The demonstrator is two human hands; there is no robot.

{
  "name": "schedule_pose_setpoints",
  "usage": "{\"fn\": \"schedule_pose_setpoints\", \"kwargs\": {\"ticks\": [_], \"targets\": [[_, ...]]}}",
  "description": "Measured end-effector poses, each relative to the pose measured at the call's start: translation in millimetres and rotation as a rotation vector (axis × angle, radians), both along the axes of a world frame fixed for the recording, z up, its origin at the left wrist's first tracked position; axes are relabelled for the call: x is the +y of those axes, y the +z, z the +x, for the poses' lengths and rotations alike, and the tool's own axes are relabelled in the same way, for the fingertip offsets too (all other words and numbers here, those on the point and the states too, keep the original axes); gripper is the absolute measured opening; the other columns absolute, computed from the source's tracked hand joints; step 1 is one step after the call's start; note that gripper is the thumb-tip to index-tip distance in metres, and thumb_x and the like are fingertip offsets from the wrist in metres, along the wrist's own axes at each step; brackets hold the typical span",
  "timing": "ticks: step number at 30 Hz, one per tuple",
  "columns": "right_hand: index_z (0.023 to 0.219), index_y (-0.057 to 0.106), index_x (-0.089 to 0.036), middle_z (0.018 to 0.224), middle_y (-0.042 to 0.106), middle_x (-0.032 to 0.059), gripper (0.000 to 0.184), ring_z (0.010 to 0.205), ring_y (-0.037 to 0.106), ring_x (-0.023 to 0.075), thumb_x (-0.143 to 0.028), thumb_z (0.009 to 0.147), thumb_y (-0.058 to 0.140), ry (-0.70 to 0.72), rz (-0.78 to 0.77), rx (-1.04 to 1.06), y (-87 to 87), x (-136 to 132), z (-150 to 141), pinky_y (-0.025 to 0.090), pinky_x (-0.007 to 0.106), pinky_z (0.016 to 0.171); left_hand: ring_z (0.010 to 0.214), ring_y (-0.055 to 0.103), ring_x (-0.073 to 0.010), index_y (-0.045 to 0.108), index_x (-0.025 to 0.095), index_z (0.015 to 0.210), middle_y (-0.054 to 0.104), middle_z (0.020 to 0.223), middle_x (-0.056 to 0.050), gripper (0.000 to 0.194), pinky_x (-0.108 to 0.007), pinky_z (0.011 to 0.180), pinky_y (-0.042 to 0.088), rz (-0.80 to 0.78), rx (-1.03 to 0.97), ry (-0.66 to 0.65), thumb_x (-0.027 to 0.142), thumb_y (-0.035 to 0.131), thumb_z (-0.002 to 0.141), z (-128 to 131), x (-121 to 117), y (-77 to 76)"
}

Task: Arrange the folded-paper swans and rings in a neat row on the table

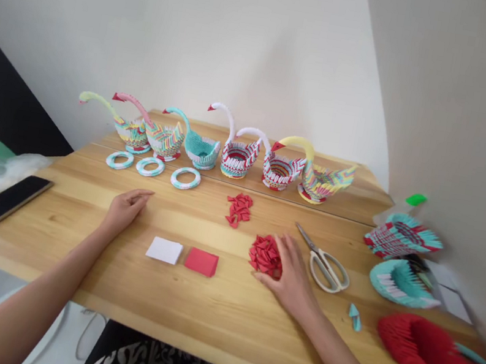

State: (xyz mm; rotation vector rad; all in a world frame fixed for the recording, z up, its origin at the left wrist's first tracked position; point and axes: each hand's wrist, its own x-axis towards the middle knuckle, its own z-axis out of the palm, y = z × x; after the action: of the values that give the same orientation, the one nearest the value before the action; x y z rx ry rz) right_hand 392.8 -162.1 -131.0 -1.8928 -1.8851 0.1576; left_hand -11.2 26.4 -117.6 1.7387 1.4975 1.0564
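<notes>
My right hand (pixel 294 277) curves around the right side of a heap of red folded paper pieces (pixel 264 254), thumb in front and fingers behind. A smaller loose group of red folded pieces (pixel 238 209) lies farther back. My left hand (pixel 127 210) rests on the table at the left, its fingers loosely curled together and nothing visible in them. Between the hands, towards me, lie a stack of white paper slips (pixel 164 250) and a stack of red paper slips (pixel 201 262). White-handled scissors (pixel 326 269) lie just right of my right hand, blades pointing away.
Several folded-paper swans (pixel 238 156) line the back, with paper rings (pixel 186 178) before them. A phone (pixel 1 204) lies at left. On the right are a striped paper basket (pixel 401 236), a turquoise paper body (pixel 403 282), a red one (pixel 424 349) and a small turquoise piece (pixel 355 317).
</notes>
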Motion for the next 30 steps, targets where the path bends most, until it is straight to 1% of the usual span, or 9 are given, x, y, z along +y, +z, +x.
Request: {"fn": "schedule_pose_setpoints", "kwargs": {"ticks": [3,7,11,14,17,21,25,28,30], "targets": [[0.144,0.034,-0.022,0.153,0.024,0.0143,0.087,0.141,0.018,0.0347,-0.053,0.071,0.07,0.084,-0.017,-0.009,-0.4,20,2,0.025,0.055,0.111,0.044,0.04,-0.009,0.066,0.012,0.106,0.046,0.047,0.006,0.045,-0.019,0.045,0.03,-0.019,-0.063,0.014,0.046,0.056,0.077,-1,2,-1.5],[0.134,0.051,-0.024,0.142,0.042,0.0144,0.076,0.135,0.03,0.0361,-0.055,0.068,0.073,0.276,0.022,-0.052,1.6,39,-2,0.027,0.056,0.108,0.043,0.038,-0.0086,0.067,0.012,0.105,0.048,0.047,0.005,0.044,-0.019,0.044,0.028,-0.038,-0.082,0.055,0.044,0.057,0.076,-1,3,-3.0],[0.111,0.067,-0.025,0.124,0.058,0.012,0.044,0.121,0.046,0.0328,-0.047,0.073,0.073,0.42,0.104,-0.037,7.3,46,-10,0.033,0.055,0.103,0.041,0.034,-0.0075,0.067,0.012,0.105,0.046,0.046,0.006,0.043,-0.019,0.042,0.024,-0.059,-0.126,0.069,0.041,0.057,0.076,0,3,-2.7],[0.099,0.068,-0.023,0.114,0.063,0.0108,0.023,0.112,0.052,0.0278,-0.035,0.08,0.069,0.503,0.144,0.036,12.2,45,-13,0.038,0.051,0.101,0.04,0.033,-0.0067,0.067,0.011,0.105,0.047,0.046,0.006,0.042,-0.019,0.041,0.023,-0.062,-0.141,0.081,0.04,0.058,0.075,1,2,-1.6],[0.096,0.067,-0.022,0.108,0.063,0.0096,0.013,0.108,0.055,0.0237,-0.027,0.084,0.064,0.571,0.147,0.12,16.6,36,-15,0.042,0.045,0.097,0.039,0.032,-0.0067,0.067,0.012,0.104,0.047,0.046,0.006,0.042,-0.019,0.041,0.022,-0.058,-0.141,0.086,0.039,0.058,0.075,2,1,0.3],[0.095,0.066,-0.022,0.105,0.063,0.009,0.011,0.107,0.055,0.0219,-0.025,0.085,0.062,0.601,0.122,0.19,22.9,12,-21,0.045,0.04,0.094,0.04,0.034,-0.0072,0.067,0.011,0.103,0.047,0.045,0.006,0.042,-0.019,0.042,0.023,-0.057,-0.144,0.087,0.04,0.059,0.074,3,0,3.3],[0.097,0.067,-0.023,0.106,0.064,0.0093,0.012,0.108,0.056,0.0218,-0.026,0.087,0.061,0.631,0.082,0.188,31.5,-11,-27,0.045,0.04,0.095,0.041,0.035,-0.0079,0.067,0.01,0.103,0.047,0.045,0.006,0.043,-0.02,0.044,0.026,-0.052,-0.149,0.077,0.04,0.058,0.073,5,-1,6.6],[0.107,0.067,-0.025,0.118,0.063,0.0094,0.024,0.119,0.051,0.0248,-0.036,0.086,0.063,0.653,0.037,0.137,37.0,-10,-22,0.039,0.046,0.102,0.043,0.038,-0.0092,0.067,0.009,0.103,0.047,0.045,0.005,0.045,-0.02,0.046,0.029,-0.047,-0.148,0.06,0.04,0.056,0.072,5,-1,8.5],[0.117,0.064,-0.027,0.13,0.058,0.009,0.033,0.127,0.044,0.0266,-0.041,0.087,0.059,0.575,0.005,0.122,37.1,2,-12,0.035,0.05,0.106,0.045,0.04,-0.0098,0.068,0.009,0.102,0.048,0.046,0.005,0.045,-0.021,0.047,0.03,-0.039,-0.141,0.052,0.041,0.056,0.072,5,-1,8.9]]}}
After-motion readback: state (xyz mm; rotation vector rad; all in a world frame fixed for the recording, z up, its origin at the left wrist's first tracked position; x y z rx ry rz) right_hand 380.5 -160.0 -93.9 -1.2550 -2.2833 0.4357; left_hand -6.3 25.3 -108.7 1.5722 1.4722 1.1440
